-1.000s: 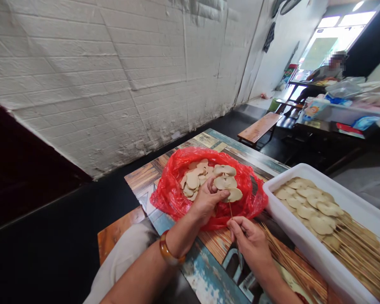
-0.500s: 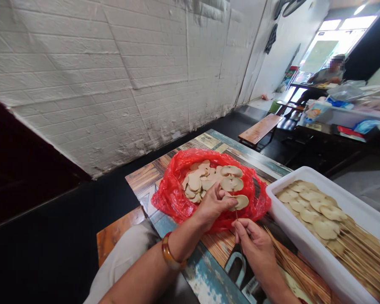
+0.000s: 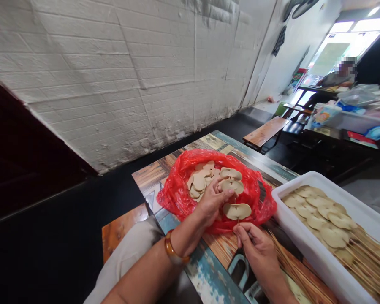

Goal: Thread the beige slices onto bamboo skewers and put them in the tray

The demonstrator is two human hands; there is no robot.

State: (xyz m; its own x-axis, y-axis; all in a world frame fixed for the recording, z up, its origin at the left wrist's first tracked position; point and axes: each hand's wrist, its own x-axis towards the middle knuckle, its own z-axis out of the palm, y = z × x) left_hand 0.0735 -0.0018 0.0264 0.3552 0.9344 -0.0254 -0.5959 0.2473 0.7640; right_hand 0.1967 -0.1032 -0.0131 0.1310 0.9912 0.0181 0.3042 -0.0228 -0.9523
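My left hand (image 3: 213, 203) is closed, its thumb and fingers pinching the lower edge of a thin beige slice (image 3: 233, 185) on a skewer. Above it another slice (image 3: 230, 173) is threaded on the same stick, and a lower slice (image 3: 237, 211) sits apart, just above my right hand. My right hand (image 3: 256, 247) pinches the bottom of the thin wooden skewer (image 3: 238, 222). Behind and under the left hand, a red plastic bag (image 3: 180, 200) lies spread open with a pile of loose beige slices (image 3: 199, 182) in it.
At the right, a white plastic tub (image 3: 307, 228) holds filled skewers (image 3: 332, 232). Bare skewers (image 3: 286, 257) and a grey looped handle (image 3: 239, 270) lie on the patterned table (image 3: 205, 270). Beyond are a wooden bench (image 3: 266, 131) and a seated person (image 3: 335, 80).
My left hand has moved up the skewer from the lowest slice to the middle one. The lowest slice now shows whole. The camera view has shifted slightly.
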